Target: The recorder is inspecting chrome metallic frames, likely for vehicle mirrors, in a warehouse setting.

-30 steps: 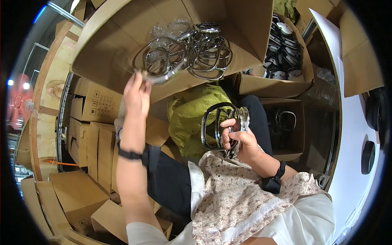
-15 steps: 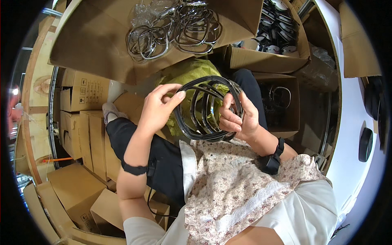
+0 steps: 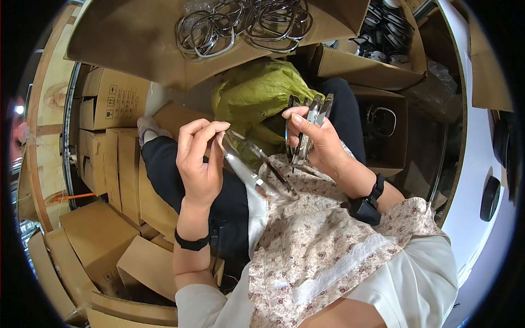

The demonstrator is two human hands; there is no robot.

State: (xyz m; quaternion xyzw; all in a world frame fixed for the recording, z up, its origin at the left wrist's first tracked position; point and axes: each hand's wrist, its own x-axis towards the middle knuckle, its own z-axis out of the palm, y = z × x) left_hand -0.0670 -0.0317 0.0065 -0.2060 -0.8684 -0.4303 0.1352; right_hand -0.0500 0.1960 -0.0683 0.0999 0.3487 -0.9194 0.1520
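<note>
My left hand (image 3: 199, 158) pinches the upper end of a shiny rounded frame (image 3: 240, 167), thumb against fingers. The frame is tilted, slanting down toward my apron, and is blurred, so I cannot tell if it is single. In my right hand (image 3: 322, 142) is a stack of similar dark, glossy frames (image 3: 315, 112), several together, seen nearly edge-on. The two hands are apart, above my lap. A floral apron (image 3: 328, 229) covers my lap, and a yellow-green woven sack (image 3: 257, 90) lies just beyond my hands.
Beyond the sack, a large carton (image 3: 126, 49) holds loose chrome frames (image 3: 279, 35). Right of it stands a carton of dark parts (image 3: 388, 44); below that, another box (image 3: 396, 145) has a frame inside. Closed cartons (image 3: 98, 240) crowd the left. A white surface (image 3: 470, 191) borders the right.
The frames that both hands held together are now parted. My left hand has drawn a piece away, down and left; my right hand keeps the stack, turned edge-on. The view has shifted slightly.
</note>
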